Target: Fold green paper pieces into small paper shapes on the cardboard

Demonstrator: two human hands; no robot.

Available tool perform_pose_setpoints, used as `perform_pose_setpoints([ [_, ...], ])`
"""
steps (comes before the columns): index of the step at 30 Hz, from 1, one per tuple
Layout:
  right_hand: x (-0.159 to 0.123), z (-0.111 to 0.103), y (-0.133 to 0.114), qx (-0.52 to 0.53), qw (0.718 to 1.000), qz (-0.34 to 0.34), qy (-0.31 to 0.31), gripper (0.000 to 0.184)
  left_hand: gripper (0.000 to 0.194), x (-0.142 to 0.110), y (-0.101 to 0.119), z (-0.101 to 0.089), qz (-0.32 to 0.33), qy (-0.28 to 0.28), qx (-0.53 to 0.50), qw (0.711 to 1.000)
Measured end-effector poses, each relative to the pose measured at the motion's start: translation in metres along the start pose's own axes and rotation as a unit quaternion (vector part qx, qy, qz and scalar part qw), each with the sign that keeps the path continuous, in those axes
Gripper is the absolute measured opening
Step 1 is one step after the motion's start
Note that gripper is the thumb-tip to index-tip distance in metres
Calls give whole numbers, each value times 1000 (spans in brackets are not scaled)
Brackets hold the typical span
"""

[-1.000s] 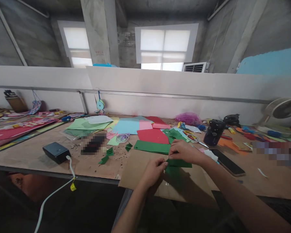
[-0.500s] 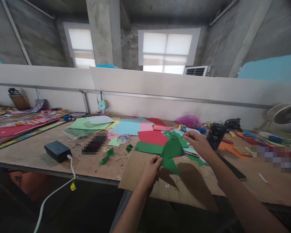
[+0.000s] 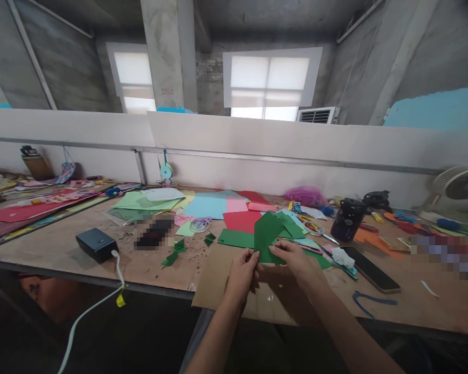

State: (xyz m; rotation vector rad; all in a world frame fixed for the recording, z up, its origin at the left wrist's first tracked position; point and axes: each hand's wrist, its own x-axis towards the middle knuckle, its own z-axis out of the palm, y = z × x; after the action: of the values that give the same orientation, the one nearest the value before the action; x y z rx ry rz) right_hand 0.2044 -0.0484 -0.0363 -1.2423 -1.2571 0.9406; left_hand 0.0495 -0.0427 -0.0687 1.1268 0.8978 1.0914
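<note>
A folded piece of green paper point(image 3: 265, 231) is held up between my two hands, over a sheet of brown cardboard point(image 3: 218, 272). My left hand point(image 3: 243, 270) pinches its lower left corner between thumb and fingers. At the lower right edge, my right hand point(image 3: 292, 258) grips the same paper, thumb and forefinger closed on it. Behind it lie a flat green strip point(image 3: 234, 238) and a red sheet point(image 3: 237, 221). Small folded green pieces point(image 3: 175, 252) rest on the table to the left.
A black box point(image 3: 96, 244) with a white cable stands at the left. To the right are a dark cup point(image 3: 348, 220), a phone point(image 3: 370, 269), a crumpled tissue point(image 3: 341, 257) and a blue strip point(image 3: 374, 300). Coloured sheets point(image 3: 206, 205) lie at the back; a fan point(image 3: 458, 182) stands far right.
My right hand has come down and left, from above the table onto the green paper. The paper is now folded upright rather than spread out. My left hand still holds it.
</note>
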Motion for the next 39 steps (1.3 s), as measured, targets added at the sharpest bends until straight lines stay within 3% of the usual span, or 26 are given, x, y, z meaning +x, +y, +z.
perform_pose_setpoints([
  [18,-5,2,5,52,997,-14,61,33,35,1,-5,-1,3,0,36,999],
  [26,-9,2,3,86,995,-2,54,29,30,0,-6,-2,21,-3,48,999],
  [34,-1,-10,4,100,994,-39,20,23,55,-5,8,-3,-15,-42,12,999],
  [39,-4,-12,-1,81,994,-58,-54,20,67,-8,11,-5,-59,-108,-2,992],
])
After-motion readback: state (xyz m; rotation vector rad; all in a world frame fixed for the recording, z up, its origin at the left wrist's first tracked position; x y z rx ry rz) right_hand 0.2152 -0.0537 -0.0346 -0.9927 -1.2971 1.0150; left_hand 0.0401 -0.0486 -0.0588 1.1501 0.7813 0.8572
